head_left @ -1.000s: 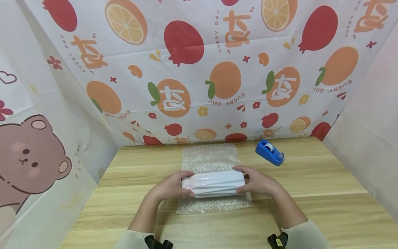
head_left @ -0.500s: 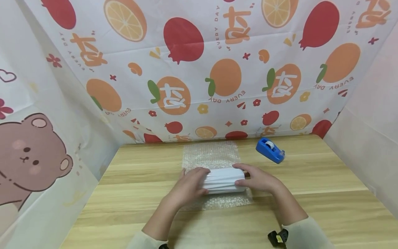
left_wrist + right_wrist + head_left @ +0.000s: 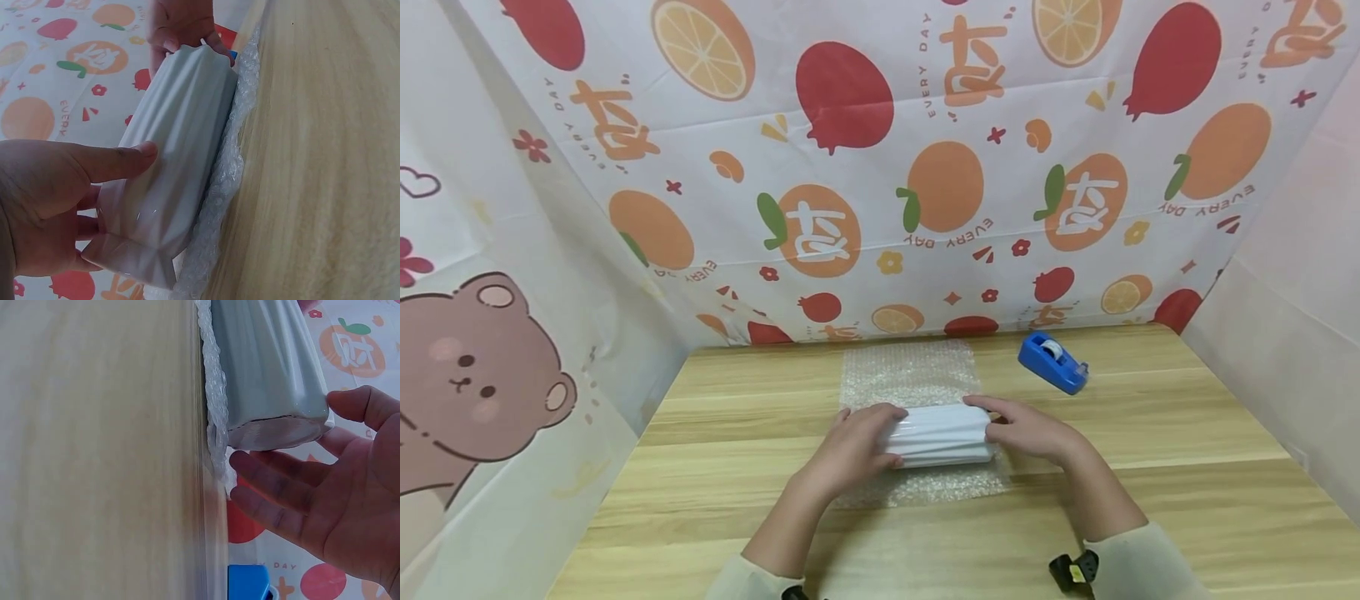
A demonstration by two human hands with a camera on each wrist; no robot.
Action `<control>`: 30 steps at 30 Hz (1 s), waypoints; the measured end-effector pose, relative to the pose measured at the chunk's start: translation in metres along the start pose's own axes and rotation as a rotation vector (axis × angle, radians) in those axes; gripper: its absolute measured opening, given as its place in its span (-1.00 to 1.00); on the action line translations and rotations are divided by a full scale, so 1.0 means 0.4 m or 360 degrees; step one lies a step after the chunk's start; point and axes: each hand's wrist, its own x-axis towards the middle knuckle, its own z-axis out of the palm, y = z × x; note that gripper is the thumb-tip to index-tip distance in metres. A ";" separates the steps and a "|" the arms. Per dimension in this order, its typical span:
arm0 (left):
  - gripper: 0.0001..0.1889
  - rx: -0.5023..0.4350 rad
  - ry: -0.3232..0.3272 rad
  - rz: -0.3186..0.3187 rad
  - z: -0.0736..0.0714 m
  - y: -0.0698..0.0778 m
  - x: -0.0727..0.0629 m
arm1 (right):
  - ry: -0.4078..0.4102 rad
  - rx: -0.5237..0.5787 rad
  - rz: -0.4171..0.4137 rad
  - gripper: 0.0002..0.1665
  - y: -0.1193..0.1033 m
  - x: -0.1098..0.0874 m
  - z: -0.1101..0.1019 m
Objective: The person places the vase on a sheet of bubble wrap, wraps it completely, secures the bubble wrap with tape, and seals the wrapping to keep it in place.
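A white ribbed vase (image 3: pixel 943 435) lies on its side across a sheet of bubble wrap (image 3: pixel 910 371) on the wooden table. My left hand (image 3: pixel 853 446) holds it near its flared neck end, thumb on the near side and fingers round the far side, as the left wrist view shows. At the flat base end, my right hand (image 3: pixel 1033 429) has its fingers extended. In the right wrist view its thumb is at the base's edge and the other fingers (image 3: pixel 281 481) spread beside the base. The left hand covers the vase's neck in the head view.
A blue tape dispenser (image 3: pixel 1052 362) stands at the back right of the wooden table (image 3: pixel 715 467). Fruit-printed cloth (image 3: pixel 880 167) hangs behind the table's back edge. A bear-printed cloth (image 3: pixel 475 375) hangs at the left.
My left hand has moved right and further over the neck end of the vase. The right hand's grip has loosened, and its thumb has slid right to the base edge.
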 end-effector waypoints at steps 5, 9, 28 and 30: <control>-0.41 -0.0036 -0.0018 0.0026 0.003 -0.003 0.006 | 0.0121 -0.0025 -0.0061 -0.41 -0.005 -0.013 -0.004; -0.40 -0.0050 -0.0042 0.0041 0.006 -0.003 0.013 | 0.0426 -0.0210 -0.0239 -0.72 -0.043 -0.038 -0.005; -0.39 -0.0179 -0.0175 -0.0042 -0.007 -0.040 0.024 | 0.0256 -0.1493 -0.0719 -0.71 -0.068 -0.049 0.090; -0.39 -0.0176 -0.0171 -0.0035 -0.010 -0.041 0.023 | 0.0197 -0.1552 -0.0690 -0.74 -0.063 -0.052 0.099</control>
